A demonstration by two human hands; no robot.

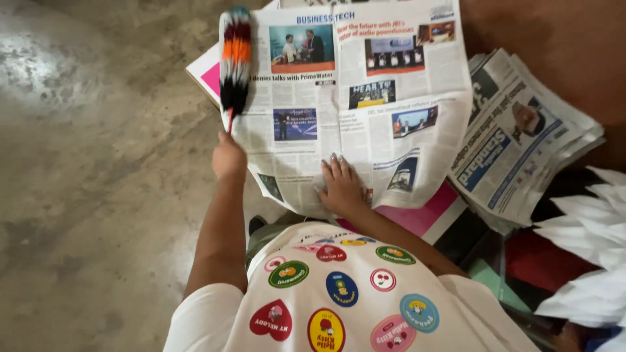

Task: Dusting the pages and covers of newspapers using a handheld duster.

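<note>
Newsprint covers most of the low surface ahead — an opened newspaper (pixel 365 98) spread flat, its near edge hanging toward the person. The right hand (pixel 340 186) lies palm down on the near part of that sheet, fingers spread and pressed against the paper, pinching nothing. The left hand (pixel 228 156), at the sheet's left edge, is curled tight around the thin red handle of a feather duster (pixel 235 58). The duster stands away from the hand toward the far side, its banded tuft — black, orange, white, with a bluish tip — lying over the left margin of the newspaper. Under the sheet a pink board (pixel 417 212) shows at the near right and again at the far left corner. To the right, a stack of folded newspapers (pixel 521 143) rests just beside the open one, overlapping its right edge. White feathers (pixel 587 254) fill the near right corner. On the left the grey concrete floor (pixel 98 163) runs from near to far.
</note>
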